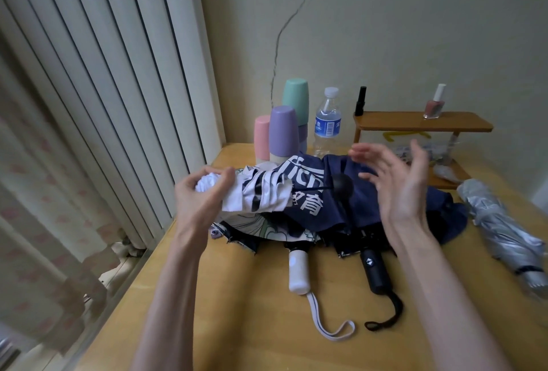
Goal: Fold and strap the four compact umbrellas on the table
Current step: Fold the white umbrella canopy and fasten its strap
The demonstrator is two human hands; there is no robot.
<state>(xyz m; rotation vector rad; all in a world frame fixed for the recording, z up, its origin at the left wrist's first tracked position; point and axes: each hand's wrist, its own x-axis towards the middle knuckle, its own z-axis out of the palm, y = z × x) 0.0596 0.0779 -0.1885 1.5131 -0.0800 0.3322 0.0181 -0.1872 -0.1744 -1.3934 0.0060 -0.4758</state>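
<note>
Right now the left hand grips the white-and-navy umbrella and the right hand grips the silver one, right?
Not quite. In the head view the left hand grips the white-and-navy umbrella, but the right hand is open, holding nothing; the silver umbrella lies on the table.

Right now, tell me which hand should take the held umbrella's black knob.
Right. The right hand is open and beside the black knob; the left hand grips the navy-and-white umbrella at its white end.
</note>
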